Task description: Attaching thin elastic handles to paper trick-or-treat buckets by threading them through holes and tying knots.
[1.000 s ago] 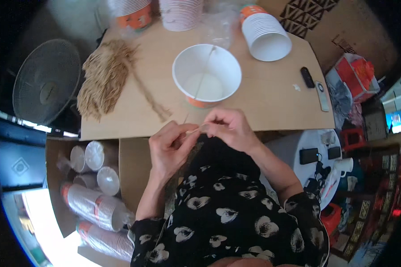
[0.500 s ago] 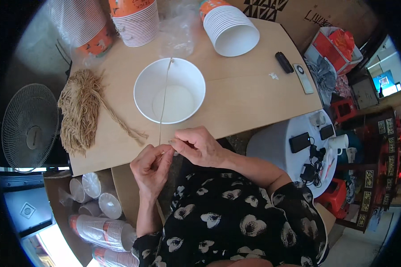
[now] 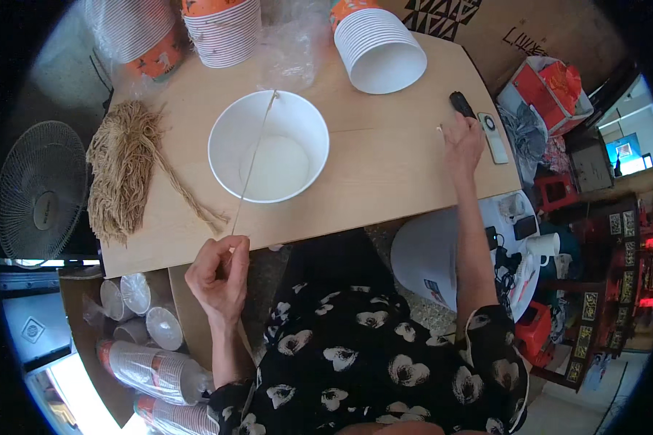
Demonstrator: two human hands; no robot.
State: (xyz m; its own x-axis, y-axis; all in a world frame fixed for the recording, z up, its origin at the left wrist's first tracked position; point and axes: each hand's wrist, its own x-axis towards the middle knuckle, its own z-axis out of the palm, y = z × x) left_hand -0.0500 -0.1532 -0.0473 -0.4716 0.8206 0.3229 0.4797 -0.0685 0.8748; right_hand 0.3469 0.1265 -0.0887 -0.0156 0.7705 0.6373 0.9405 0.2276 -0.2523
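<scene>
A white paper bucket (image 3: 228,148) stands upright on the table, its open mouth facing me. From its far rim a thin tan cord (image 3: 252,161) runs across the opening toward me. My left hand (image 3: 220,274), at the table's near edge, pinches the cord's near end between thumb and fingers. Far to the right, my right hand (image 3: 463,148) rests over the spot with small white bits, its fingers bent together beside a black, slim handheld object (image 3: 461,103). What those fingertips hold, if anything, is hidden. A bundle of tan cords (image 3: 123,174) lies left of the bucket.
Stacked paper buckets (image 3: 381,58) lie at the table's far side, with more stacks and clear plastic wrap (image 3: 289,58) beside them. A pale remote (image 3: 493,138) lies near the right edge. Below left, a carton (image 3: 189,304) holds wrapped cups; a fan (image 3: 42,192) stands left.
My right hand has left the cord beside my left hand and moved far right to the white bits. My left hand, still pinching the cord, has shifted slightly left.
</scene>
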